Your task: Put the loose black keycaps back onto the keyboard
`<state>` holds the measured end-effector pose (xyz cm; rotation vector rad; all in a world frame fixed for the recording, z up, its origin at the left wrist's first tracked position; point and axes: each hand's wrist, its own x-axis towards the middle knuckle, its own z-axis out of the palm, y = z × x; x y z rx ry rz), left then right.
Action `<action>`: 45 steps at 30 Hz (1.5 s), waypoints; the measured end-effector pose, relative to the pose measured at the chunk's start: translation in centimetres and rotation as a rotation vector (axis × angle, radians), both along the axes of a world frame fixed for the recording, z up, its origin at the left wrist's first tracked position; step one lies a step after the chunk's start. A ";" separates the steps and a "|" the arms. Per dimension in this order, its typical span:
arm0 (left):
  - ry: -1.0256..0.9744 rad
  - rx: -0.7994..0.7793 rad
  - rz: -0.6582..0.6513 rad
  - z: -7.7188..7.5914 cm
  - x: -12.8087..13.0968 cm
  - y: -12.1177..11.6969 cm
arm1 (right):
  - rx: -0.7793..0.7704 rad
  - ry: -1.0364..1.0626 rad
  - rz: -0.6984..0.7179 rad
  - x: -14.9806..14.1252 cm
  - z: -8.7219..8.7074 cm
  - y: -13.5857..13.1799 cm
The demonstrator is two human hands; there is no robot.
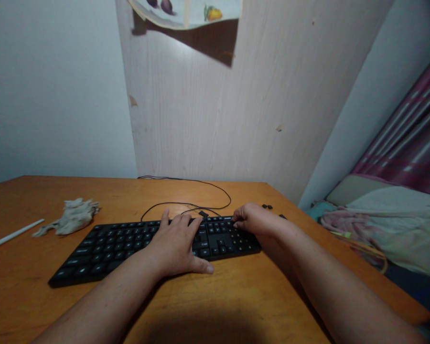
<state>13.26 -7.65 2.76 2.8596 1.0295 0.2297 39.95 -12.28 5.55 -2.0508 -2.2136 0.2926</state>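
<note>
A black keyboard [111,246] lies at a slant on the wooden table, with the keycaps off much of its number pad. My left hand [175,241] rests spread over the middle of the keyboard, its thumb on the table by the front edge. Over the upper part of the number pad, my right hand [249,219] is closed with the fingertips pinched together. What lies between those fingertips, if anything, is hidden. Just beyond that hand sit a few loose black keycaps [267,206].
A crumpled grey-white cloth [75,216] and a white stick-like tool [14,235] lie on the table [208,310] at the left. The keyboard's thin black cable [229,196] loops behind it toward the wall. Bedding [376,224] is beyond the right table edge.
</note>
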 end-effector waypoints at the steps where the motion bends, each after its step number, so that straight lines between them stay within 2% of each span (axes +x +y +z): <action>1: 0.001 -0.003 0.002 0.0 0.0 0.0 | 0.001 0.011 -0.001 0.1 0.2 -0.2; 7: 0.027 0.003 0.010 0.0 0.1 0.0 | 0.069 0.082 -0.007 0.9 1.2 -0.9; 13: 0.016 0.017 0.006 -0.1 0.2 0.0 | -0.015 0.030 0.019 0.2 0.7 -0.8; 21: 0.024 0.015 0.006 0.0 0.1 -0.1 | -0.004 0.063 0.008 0.3 0.9 -1.0; 35: 0.016 0.012 0.010 0.0 0.2 -0.1 | 0.022 0.157 0.014 1.7 0.0 -0.5; 38: 0.021 0.013 0.016 0.0 0.1 -0.1 | 0.133 0.202 -0.065 3.5 -0.1 0.0; 40: 0.023 0.012 0.018 0.0 0.1 0.0 | 0.289 0.225 -0.208 5.5 -0.2 0.4; 45: 0.023 0.008 0.018 -0.1 0.0 0.1 | 0.472 0.132 -0.545 11.2 -1.0 0.3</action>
